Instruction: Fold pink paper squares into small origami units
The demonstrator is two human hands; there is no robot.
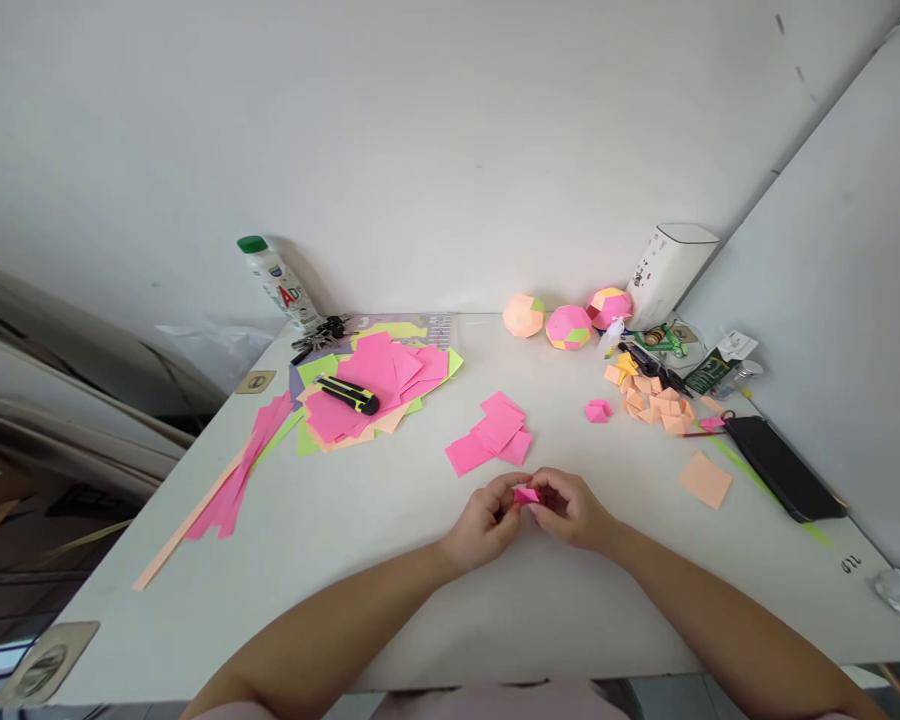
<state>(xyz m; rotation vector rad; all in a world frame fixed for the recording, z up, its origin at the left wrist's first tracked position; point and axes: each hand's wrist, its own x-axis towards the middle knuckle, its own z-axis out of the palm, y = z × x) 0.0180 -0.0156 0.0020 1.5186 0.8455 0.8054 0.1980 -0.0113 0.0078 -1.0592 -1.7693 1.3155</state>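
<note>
In the head view, I have both hands together over the white tabletop (375,500), close in front of me, with a small folded piece of bright pink paper (526,495) between them. My left hand (484,525) pinches its left end between thumb and fingers, the other fingers curled in; my right hand (576,510) pinches the right end in much the same way. The piece lies directly between my two sets of fingertips, its longer side running roughly from left to right, so neither hand is nearer: both touch it. My fingers cover its ends, and I cannot tell how the folds run beneath them.

Just beyond my fingertips, slightly to the left, lies a loose overlapping group of flat pink paper squares (499,425), nearer my left hand. Ahead and to the right, a single folded pink paper unit (598,411) sits by itself, on my right hand's side, with a heap of small folded peach paper units (656,403) beyond it. A flat peach paper square (706,481) lies well to the right of my right hand. Far to my left, a black and yellow-green box cutter (349,395) rests on a spread pile of pink, green and peach paper sheets (375,360).
</note>
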